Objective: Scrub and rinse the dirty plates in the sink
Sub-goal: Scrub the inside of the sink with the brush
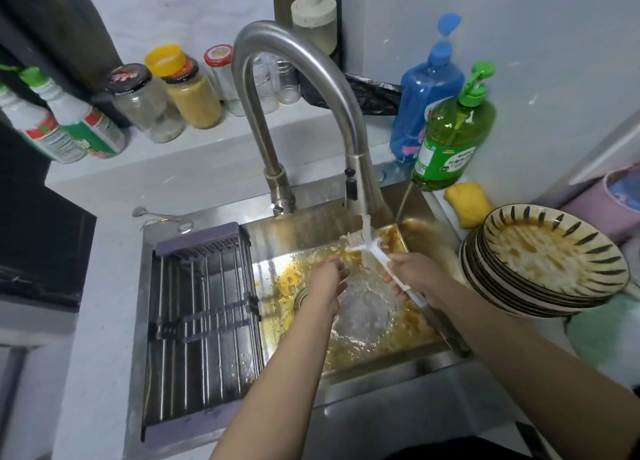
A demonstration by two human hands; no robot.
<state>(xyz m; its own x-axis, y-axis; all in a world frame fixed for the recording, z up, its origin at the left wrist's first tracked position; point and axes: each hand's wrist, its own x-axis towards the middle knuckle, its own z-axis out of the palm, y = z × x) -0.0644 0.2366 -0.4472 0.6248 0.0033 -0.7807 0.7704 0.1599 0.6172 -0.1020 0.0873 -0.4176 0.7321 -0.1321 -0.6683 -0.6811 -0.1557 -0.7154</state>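
1. We hold a white long-handled dish brush (388, 269) in our right hand (414, 276), fingers (393, 279) curled round the handle. Its bristle head sits up under the stream falling from the tall brushed-steel gooseneck faucet (298, 113).
2. Our left hand (329, 279) reaches into the same stream just beside the brush head. Its fingers look loosely extended and hold nothing, though the running water blurs them.
3. The stainless-steel sink basin (422, 217) carries no plate that we can see; only orange greasy residue and water swirling over the drain. A grey slatted drying rack (204, 307) spans its left part.
4. The dirty plates, a stack of cream ceramic plates with dark radial stripes and orange sauce smears (547, 262), stand on the tabletop at the sink's right edge, outside the basin.
5. The brush's long axis runs from lower right up to upper left, head away from the stack.
6. The stack lies to the right of both hands, much nearer our right hand, which is occupied. We judge that the free left hand must cross over, or the brush must change hands, to bring the top plate under the water.
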